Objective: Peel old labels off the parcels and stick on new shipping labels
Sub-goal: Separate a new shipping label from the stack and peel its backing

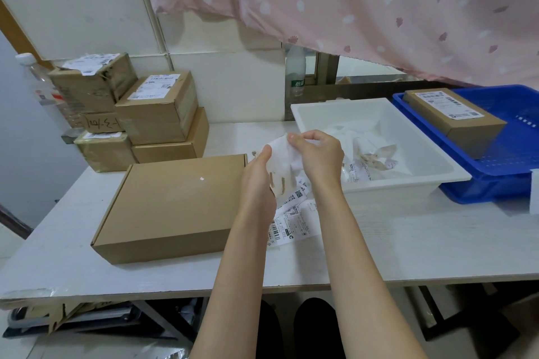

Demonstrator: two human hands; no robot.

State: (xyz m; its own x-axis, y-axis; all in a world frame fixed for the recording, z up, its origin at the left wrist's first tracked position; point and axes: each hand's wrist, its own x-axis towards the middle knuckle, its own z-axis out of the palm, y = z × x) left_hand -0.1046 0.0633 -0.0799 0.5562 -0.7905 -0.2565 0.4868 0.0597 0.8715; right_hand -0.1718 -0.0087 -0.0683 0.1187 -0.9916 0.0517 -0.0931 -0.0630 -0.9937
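Both hands — left hand (258, 167), right hand (316, 151) — pinch a peeled white label (281, 165); the flat brown cardboard parcel (175, 207) lies bare, and stacked labelled brown boxes (140, 114) wait.

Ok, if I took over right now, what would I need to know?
Hands: left hand and right hand both grip a peeled old label above the table.
Things: flat box lies bare at front left; new labels lie beside it; white bin holds scraps; one labelled box sits in the blue basket; stacked parcels wait at back left.
Done: flat box peeled.
Left: bin the old label, stick a new one, do the stack.
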